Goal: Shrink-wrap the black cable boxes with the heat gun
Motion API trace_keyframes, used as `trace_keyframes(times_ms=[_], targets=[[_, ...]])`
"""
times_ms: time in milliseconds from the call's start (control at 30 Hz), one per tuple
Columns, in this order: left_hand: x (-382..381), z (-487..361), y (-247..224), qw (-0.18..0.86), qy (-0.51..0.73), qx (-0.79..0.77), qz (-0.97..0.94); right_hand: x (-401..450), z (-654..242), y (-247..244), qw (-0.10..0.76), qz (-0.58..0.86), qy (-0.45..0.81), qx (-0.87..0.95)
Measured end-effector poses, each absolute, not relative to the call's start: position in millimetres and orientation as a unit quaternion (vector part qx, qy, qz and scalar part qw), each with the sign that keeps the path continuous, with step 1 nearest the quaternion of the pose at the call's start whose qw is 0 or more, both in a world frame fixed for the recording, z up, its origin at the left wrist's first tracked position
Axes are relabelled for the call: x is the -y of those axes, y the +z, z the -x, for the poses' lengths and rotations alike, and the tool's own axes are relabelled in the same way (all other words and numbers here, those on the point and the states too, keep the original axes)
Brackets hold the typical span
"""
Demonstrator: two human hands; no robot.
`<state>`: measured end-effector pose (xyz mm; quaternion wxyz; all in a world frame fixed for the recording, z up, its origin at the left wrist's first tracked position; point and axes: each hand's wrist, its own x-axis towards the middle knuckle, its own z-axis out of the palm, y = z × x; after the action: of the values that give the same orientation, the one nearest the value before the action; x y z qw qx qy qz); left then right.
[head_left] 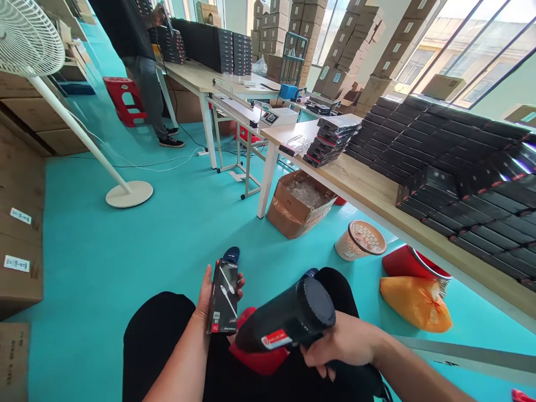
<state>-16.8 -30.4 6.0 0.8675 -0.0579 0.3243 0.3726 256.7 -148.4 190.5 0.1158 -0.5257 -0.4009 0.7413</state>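
Observation:
My left hand (205,294) is wrapped round a slim black product box (225,298) with a picture of a white cable and a small red mark near its lower end. In my right hand (349,339) is a black heat gun (288,312) with a red and white label, gripped by its handle. Its narrower end points left, close to the lower end of the box but apart from it as far as I can see. Both are above my lap, where part of a red stool seat (262,360) shows between my legs.
On the right, a wooden table (360,176) bears rows of stacked black boxes (444,145) and a smaller pile (333,139). Below stand a carton of plastic wrap (293,215), a waste bin (349,243) and an orange bag (412,301). A white fan (129,192) and a standing person (144,72) are at left.

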Motion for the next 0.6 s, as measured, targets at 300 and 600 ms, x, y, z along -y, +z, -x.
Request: trace_keyframes(times_ms=[300,600], targets=[[33,10,7,0.849,0.355,-0.392,0.022,90,-228,161,0.280,0.538,0.723,0.330],[31,23,-11,0.783,0.359,-0.504,-0.061,154,-310,127,0.376,0.581,0.688,0.217]])
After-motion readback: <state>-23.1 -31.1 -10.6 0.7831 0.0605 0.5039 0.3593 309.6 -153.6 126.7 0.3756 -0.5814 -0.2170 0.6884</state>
